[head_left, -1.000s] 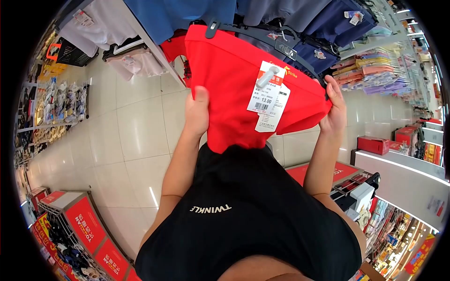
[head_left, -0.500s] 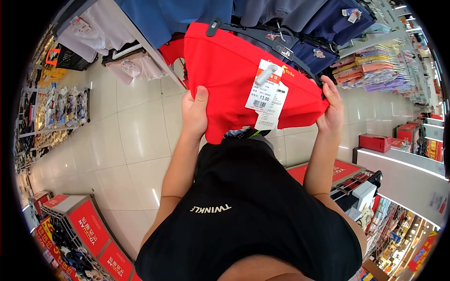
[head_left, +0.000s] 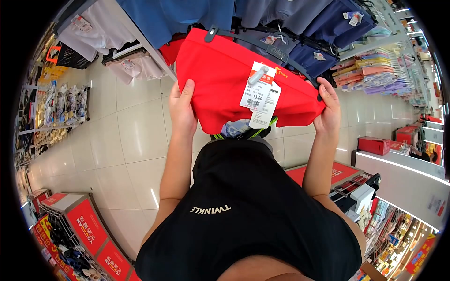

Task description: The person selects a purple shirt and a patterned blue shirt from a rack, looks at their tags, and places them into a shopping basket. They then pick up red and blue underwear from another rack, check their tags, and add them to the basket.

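Observation:
A pair of red shorts (head_left: pixel 215 84) is stretched out in front of me, fixed to a dark clip hanger (head_left: pixel 277 52) along its waistband. My left hand (head_left: pixel 184 107) grips the left side edge, thumb on the front and the other fingers hidden behind the cloth. At the right end, my right hand (head_left: pixel 329 105) holds the shorts close to the hanger's clip, fingers curled over the edge. On the front hang a white price tag (head_left: pixel 254 97) reading 13.00 and a grey security tag (head_left: pixel 258 75).
Blue garments (head_left: pixel 180 16) hang on a rack just beyond the shorts, with pale garments (head_left: pixel 93 25) to the left. Folded-looking colourful clothes (head_left: pixel 370 70) line the right. Red-panelled stands (head_left: pixel 89 225) flank me at lower left, and a white counter (head_left: pixel 403 180) is at right.
The shorts have shifted slightly left and are spread wider and flatter. My left hand has moved left and a little up with their edge; my right hand has moved slightly.

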`<state>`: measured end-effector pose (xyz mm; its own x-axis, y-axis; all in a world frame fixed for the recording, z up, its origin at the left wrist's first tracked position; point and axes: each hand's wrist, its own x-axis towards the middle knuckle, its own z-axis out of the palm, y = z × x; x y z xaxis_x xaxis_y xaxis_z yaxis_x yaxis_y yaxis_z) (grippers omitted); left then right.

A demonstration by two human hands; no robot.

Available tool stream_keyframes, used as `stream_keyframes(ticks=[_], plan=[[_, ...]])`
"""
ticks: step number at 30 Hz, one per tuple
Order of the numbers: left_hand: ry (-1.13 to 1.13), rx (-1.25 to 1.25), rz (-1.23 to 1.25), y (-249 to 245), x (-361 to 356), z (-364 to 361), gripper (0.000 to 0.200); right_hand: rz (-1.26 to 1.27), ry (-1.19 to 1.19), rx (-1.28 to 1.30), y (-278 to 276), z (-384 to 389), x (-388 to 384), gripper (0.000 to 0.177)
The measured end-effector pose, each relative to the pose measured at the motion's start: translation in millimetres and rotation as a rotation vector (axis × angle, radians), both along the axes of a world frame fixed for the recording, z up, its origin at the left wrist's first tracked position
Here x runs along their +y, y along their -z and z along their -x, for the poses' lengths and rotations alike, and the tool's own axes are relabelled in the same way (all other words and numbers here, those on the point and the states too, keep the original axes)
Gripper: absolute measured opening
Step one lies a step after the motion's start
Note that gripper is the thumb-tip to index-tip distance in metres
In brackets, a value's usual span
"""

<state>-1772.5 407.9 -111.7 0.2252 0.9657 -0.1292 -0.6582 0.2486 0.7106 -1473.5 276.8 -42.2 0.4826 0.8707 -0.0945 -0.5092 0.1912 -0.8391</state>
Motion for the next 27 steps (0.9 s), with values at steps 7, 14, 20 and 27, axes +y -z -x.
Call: stream_keyframes(ticks=[7,14,20,27], plan=[[0.006,0.177,-0.003,17,10,30,0.024,0.001,0.055,-0.014,0,2,3,0.021],[-0.202,0.398,-0.075,34,23,44,0.02,0.045,0.037,-0.049,3,2,-1,0.024],[-0.181,0.481,-0.15,27,10,34,0.03,0.049,0.031,-0.031,2,3,-1,0.023],[0.342,0.141,-0.192,42,-24,-3,0.058,0.036,-0.025,0.027,5,12,4,0.02]])
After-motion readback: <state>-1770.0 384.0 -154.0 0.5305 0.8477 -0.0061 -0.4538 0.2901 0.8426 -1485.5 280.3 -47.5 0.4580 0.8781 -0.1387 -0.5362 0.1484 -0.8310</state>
